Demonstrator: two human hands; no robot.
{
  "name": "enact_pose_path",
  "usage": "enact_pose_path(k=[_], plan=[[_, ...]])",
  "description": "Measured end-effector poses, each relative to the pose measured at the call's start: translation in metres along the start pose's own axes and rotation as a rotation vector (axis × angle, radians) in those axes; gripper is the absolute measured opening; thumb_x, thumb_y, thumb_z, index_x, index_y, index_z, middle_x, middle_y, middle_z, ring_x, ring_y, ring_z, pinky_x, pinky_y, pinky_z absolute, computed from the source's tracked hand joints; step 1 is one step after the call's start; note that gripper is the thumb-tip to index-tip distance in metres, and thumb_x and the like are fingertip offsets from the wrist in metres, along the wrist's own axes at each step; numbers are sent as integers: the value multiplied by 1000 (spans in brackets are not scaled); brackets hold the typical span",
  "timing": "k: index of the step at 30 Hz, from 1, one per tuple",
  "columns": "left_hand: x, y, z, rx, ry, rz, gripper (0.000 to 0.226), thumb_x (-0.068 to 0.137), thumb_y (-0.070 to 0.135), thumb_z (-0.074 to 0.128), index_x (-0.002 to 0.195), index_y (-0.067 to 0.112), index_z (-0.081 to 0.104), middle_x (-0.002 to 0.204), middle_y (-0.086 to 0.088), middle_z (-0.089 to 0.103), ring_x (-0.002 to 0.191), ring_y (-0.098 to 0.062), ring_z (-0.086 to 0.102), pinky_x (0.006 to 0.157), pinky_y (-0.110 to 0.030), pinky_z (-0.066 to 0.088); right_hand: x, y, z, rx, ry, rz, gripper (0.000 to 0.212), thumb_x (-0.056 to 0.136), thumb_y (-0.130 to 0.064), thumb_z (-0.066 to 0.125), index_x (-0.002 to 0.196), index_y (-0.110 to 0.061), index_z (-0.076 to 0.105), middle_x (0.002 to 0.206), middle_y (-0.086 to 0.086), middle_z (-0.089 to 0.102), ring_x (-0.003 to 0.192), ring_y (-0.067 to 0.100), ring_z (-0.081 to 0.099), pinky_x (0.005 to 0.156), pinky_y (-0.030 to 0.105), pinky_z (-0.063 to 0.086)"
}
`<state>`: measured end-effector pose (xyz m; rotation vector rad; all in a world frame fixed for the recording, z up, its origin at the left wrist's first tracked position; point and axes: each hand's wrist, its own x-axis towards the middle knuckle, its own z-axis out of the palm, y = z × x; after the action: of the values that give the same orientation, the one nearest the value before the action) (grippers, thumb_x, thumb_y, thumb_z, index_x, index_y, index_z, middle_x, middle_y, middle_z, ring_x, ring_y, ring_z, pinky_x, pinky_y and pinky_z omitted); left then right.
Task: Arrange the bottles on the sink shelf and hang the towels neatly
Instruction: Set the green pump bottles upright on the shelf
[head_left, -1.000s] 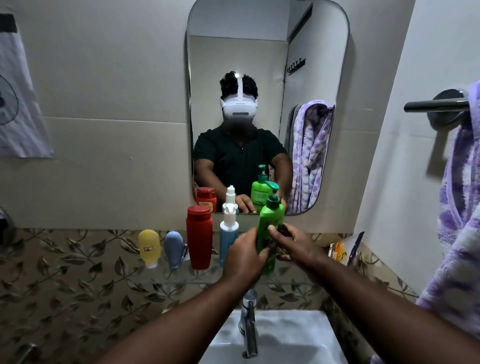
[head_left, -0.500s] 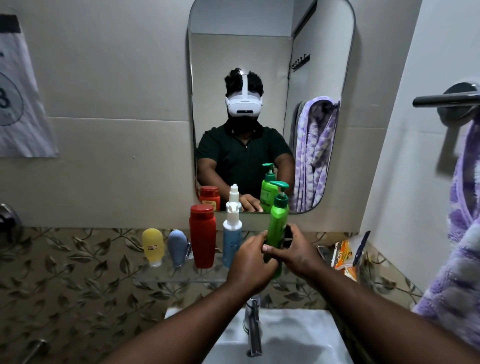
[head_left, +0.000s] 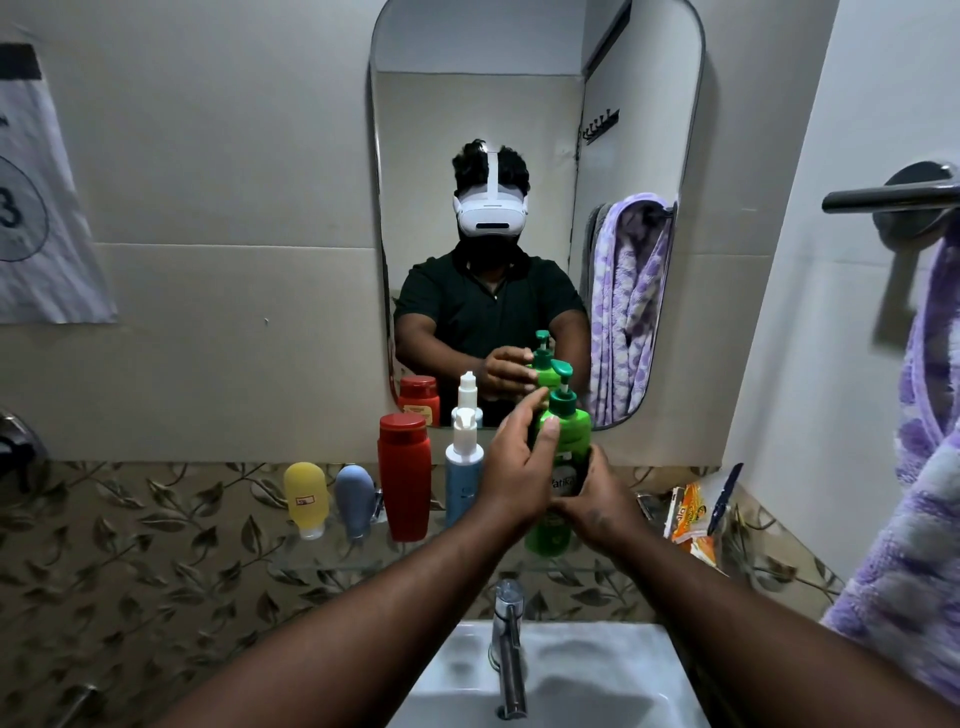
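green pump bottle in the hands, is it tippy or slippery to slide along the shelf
The tall green plastic pump bottle is narrow for its height, so probably tippy if pushed high up. Its glossy wall looks slippery, which may be why the left hand and right hand both hold it.

left hand (head_left: 514, 467): fingers (head_left: 530, 415) curved, raised | right hand (head_left: 597, 506): fingers curled, lower
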<state>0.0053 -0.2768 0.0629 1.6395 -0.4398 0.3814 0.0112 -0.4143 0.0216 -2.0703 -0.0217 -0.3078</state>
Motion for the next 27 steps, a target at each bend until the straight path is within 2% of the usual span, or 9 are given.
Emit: enact_pose_path(k=[2,4,6,9,13,16,20,23,27], plan=[[10,13,3,-21,-6,23,58,96,52,49,152,37,40,148,3,54,134,-9,54,112,-45,48,0,-4,-1,16,-23,15,87,54,-42,92,126,-34,44,117,-5,69,108,17,67,92,51,58],[20,27,3,-5,-2,63,55,101,42,48,155,39,36,150,1,52,136,-9,52,112,-42,47,-1,-8,-2,32,-44,23,89,54,-45,93,128,-32,44,116,-5,69,107,17,67,92,50,57],[30,36,0,46,0,96,50,105,36,46,154,38,39,152,0,51,137,-8,50,114,-41,46,-2,-11,-3,39,-52,22,97,46,-55,91,128,-33,44,116,-7,69,108,18,66,92,50,57],[43,43,-4,119,-21,57,42,108,35,44,150,31,49,150,1,54,134,-10,52,114,-43,45,-1,-11,-3,59,-55,40,95,42,-53,90,124,-32,47,115,-6,70,108,18,67,92,52,57],[50,52,-11,185,-67,27,33,107,28,50,136,23,64,137,1,65,124,-12,61,108,-44,51,3,-6,-1,90,-62,44,92,37,-56,90,117,-40,47,113,-7,72,108,17,68,91,53,58],[51,59,-14,239,-79,18,24,104,30,56,125,24,67,125,2,69,115,-12,64,100,-45,55,5,-5,0,111,-72,43,85,37,-58,91,109,-51,46,114,-8,71,110,16,67,91,54,58],[53,62,-12,340,-27,55,11,98,33,66,105,24,67,118,3,65,102,-14,67,89,-45,59,4,-7,3,113,-73,36,78,52,-45,95,113,-49,46,113,-10,72,108,15,67,92,54,57],[54,66,-10,433,57,115,16,92,33,75,98,19,69,112,3,61,101,-14,63,86,-35,56,2,-10,5,114,-67,53,76,59,-37,95,113,-51,45,113,-11,71,108,14,66,94,53,55],[56,68,-11,560,152,187,23,81,40,85,88,21,73,98,5,59,100,-17,60,84,-34,54,7,-7,9,76,-32,48,82,47,-55,91,117,-48,48,112,-12,71,105,14,67,90,48,58]])
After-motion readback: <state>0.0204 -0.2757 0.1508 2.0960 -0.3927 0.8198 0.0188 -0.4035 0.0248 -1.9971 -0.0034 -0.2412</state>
